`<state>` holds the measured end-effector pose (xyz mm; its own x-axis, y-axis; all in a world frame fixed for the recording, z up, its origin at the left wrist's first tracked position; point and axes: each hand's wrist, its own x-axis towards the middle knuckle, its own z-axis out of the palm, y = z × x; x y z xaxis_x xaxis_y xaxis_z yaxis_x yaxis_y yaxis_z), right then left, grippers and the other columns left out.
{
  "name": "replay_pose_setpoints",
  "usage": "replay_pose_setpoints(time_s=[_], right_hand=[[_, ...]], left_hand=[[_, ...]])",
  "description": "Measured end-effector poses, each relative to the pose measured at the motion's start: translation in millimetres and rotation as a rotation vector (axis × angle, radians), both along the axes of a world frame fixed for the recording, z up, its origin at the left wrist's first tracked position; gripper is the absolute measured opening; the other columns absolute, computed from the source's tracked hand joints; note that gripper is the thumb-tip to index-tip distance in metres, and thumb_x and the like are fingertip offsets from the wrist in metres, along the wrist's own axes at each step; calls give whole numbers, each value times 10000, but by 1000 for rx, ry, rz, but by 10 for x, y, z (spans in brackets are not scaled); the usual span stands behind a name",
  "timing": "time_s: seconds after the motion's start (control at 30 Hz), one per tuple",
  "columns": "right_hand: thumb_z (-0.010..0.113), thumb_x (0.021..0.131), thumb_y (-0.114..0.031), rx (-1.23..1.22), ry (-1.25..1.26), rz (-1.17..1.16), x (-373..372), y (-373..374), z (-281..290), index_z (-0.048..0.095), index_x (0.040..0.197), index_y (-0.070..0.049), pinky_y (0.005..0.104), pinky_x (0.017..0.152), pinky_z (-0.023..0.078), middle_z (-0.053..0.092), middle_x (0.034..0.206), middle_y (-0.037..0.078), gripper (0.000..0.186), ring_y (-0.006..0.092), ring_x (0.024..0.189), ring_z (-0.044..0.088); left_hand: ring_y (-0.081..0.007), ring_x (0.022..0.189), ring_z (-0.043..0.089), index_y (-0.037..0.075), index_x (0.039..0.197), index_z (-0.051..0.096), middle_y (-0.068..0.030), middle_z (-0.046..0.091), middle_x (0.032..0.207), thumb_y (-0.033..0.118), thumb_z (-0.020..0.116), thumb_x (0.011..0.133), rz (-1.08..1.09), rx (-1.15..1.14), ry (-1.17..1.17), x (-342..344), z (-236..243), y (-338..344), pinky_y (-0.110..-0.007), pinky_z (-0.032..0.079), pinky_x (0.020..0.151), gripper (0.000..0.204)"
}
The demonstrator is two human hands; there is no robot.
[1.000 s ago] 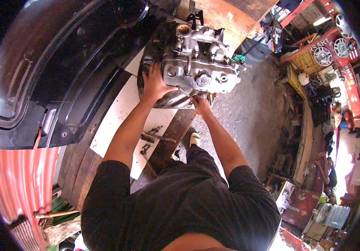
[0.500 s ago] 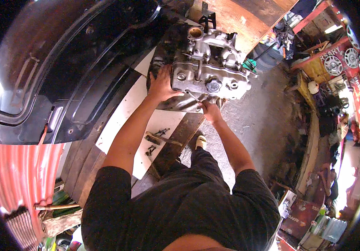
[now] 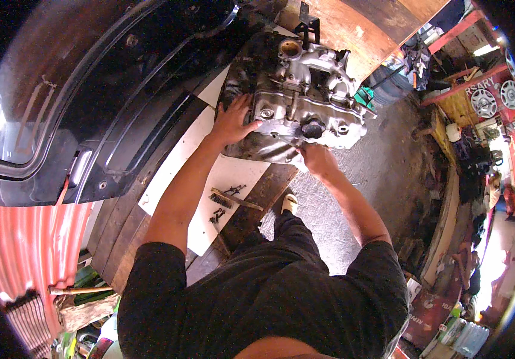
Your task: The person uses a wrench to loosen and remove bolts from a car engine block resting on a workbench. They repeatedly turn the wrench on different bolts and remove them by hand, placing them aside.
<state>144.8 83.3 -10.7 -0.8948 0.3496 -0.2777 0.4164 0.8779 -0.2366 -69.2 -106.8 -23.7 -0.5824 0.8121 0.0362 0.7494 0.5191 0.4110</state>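
On the white board (image 3: pixel 242 170), we judged the engine (image 3: pixel 281 127) heavy, stiff and perhaps slick, best held under its solid ends; we saw the left hand (image 3: pixel 233 122) spread against it, the right hand (image 3: pixel 318 160) curled nearby, contents unclear

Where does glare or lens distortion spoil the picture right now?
Head view: highlights wash out detail on the silvery engine part near the right hand; head view: glare patches the glossy black panel; head view: the red corrugated sheet bows along the rim, where the corners go black.
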Motion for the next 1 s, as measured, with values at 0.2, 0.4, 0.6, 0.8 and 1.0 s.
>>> replay_pose_setpoints(time_s=[0.2, 0.4, 0.6, 0.8, 1.0], right_hand=[[541, 819, -224, 455, 118, 136, -176, 248, 1307, 645, 877, -18, 459, 652, 534, 663, 764, 167, 238, 331, 736, 668], [542, 837, -254, 316, 51, 135, -68, 344, 1707, 663, 855, -15, 486, 677, 518, 651, 780, 203, 269, 370, 755, 651], [467, 944, -407, -566, 158, -334, 314, -249, -374, 604, 922, 12, 376, 648, 435, 615, 761, 147, 441, 234, 695, 547], [466, 937, -406, -676, 463, -524, 187, -654, -1128, 593, 847, 22, 399, 625, 428, 607, 703, 187, 456, 277, 648, 567], [449, 961, -368, -713, 600, -607, 50, -810, -1298, 527, 753, -14, 318, 526, 338, 432, 582, 14, 418, 129, 556, 380]], left_hand=[[-284, 1401, 177, 69, 1440, 253, -110, 222, 1511, 611, 500, 822, -33, 115, 8, -94, -183, -108, -617, 105, 1080, 858], [-288, 1410, 142, 86, 1454, 211, -131, 194, 1515, 588, 583, 774, -48, 129, -12, -119, -110, -18, -612, 117, 1082, 924], [-343, 1410, 79, 31, 1447, 189, -180, 109, 1520, 647, 687, 632, -55, 58, 48, 18, -114, 52, -612, 115, 1077, 1137], [-329, 1407, 111, 22, 1445, 164, -155, 155, 1513, 707, 688, 557, 68, 81, 110, 214, -68, 89, -665, 123, 1051, 1237], [-317, 1404, 120, 40, 1442, 172, -142, 188, 1496, 696, 719, 514, 114, 115, 127, 248, -119, 140, -675, 129, 1043, 1262]])
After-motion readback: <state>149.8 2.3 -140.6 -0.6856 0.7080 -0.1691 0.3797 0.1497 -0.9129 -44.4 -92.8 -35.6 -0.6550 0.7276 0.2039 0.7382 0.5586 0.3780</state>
